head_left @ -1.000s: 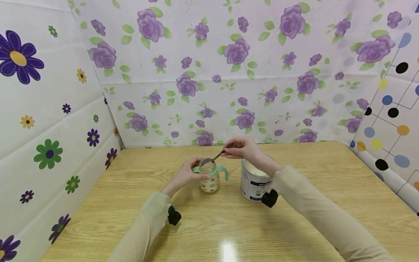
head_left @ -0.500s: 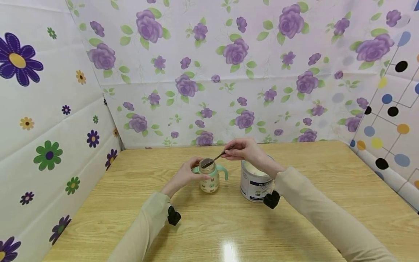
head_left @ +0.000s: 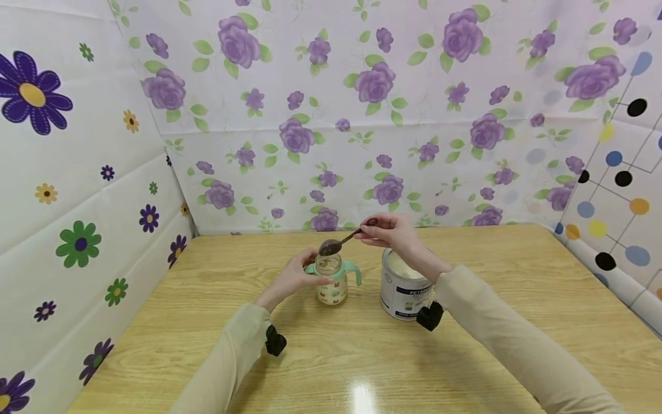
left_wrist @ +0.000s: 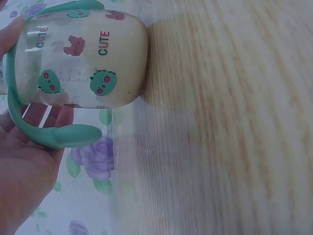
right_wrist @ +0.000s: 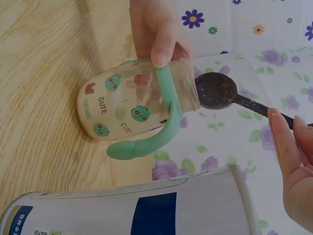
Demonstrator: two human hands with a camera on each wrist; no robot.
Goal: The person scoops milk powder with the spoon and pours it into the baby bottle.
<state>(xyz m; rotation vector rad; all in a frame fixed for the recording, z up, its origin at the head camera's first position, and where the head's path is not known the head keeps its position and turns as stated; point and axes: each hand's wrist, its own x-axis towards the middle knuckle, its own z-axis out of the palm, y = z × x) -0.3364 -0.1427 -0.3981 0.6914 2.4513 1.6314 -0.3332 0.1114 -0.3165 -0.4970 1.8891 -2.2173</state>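
Observation:
An uncapped clear bottle [head_left: 331,291] with green handles stands upright on the table, pale contents in its lower part. My left hand [head_left: 293,279] holds it round the neck, thumb in front; in the right wrist view the thumb presses by the green collar. My right hand [head_left: 395,234] pinches the handle of a dark spoon [head_left: 330,248], whose bowl is just above the bottle's mouth. Residue specks the spoon bowl [right_wrist: 215,90] in the right wrist view. Under my right forearm stands an open tin [head_left: 405,292] of pale powder, to the right of the bottle.
The wooden table [head_left: 331,356] reaches back to a flowered cloth wall [head_left: 331,149]. More patterned cloth stands at the left and right sides. A black device is strapped at each wrist, the right one in front of the tin's lower right side.
The spoon has lifted from inside the bottle's mouth to just above it, and its bowl has turned. My right hand has risen slightly with it; my left hand and the bottle have stayed put.

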